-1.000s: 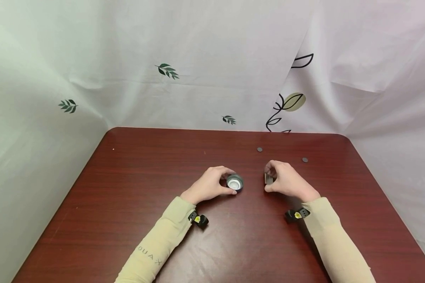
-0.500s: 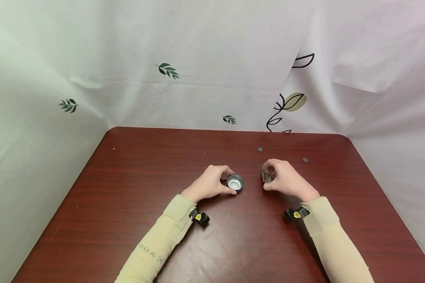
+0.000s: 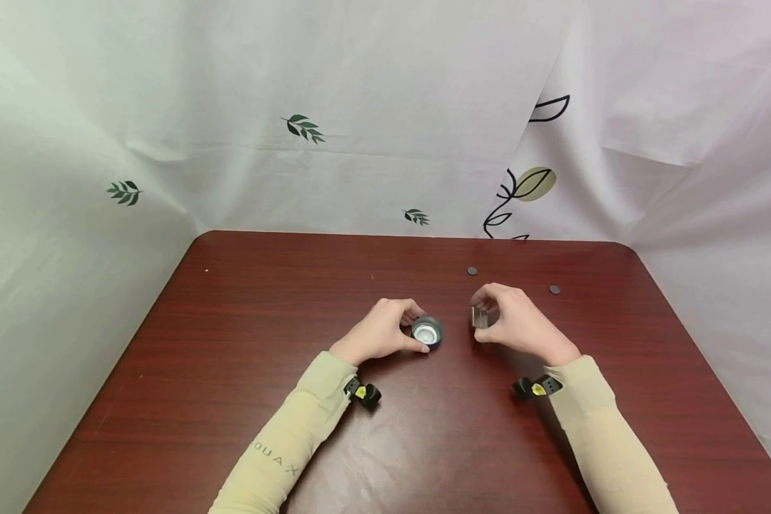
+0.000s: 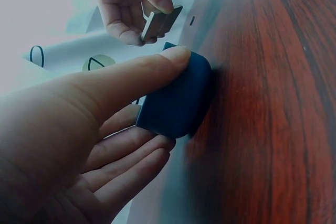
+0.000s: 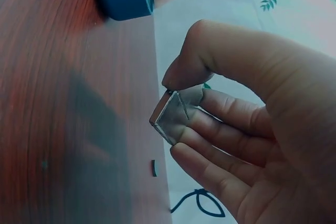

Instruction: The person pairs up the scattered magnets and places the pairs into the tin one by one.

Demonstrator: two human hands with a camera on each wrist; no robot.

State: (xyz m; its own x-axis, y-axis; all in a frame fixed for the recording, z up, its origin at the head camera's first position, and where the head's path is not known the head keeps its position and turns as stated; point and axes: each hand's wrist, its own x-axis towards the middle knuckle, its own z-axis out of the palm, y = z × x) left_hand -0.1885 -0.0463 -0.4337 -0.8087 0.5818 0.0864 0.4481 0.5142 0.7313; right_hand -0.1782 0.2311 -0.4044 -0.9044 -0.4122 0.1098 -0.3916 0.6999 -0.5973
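On the table, left of the middle, a dark blue round cap (image 3: pixel 427 333) stands with its hollow, silver-lined side up. My left hand (image 3: pixel 382 332) holds it from the left, thumb on the near side and fingers behind. In the left wrist view the cap's blue side wall (image 4: pixel 176 98) shows, its rounded lower edge close to the wood. Across from it, my right hand (image 3: pixel 517 320) pinches a small silver-grey metal piece (image 5: pixel 181 116) with thin, angled edges between thumb and fingertips. This piece is above the table, right of the cap.
Two small dark discs lie farther back: one disc (image 3: pixel 472 270) beyond the right hand, the other disc (image 3: pixel 555 290) more to the right. White leaf-printed cloth (image 3: pixel 360 143) hangs behind and beside the reddish-brown table (image 3: pixel 263 285).
My right hand has shifted a little left and away from me, carrying the metal piece. The left hand and the cap have stayed nearly still.
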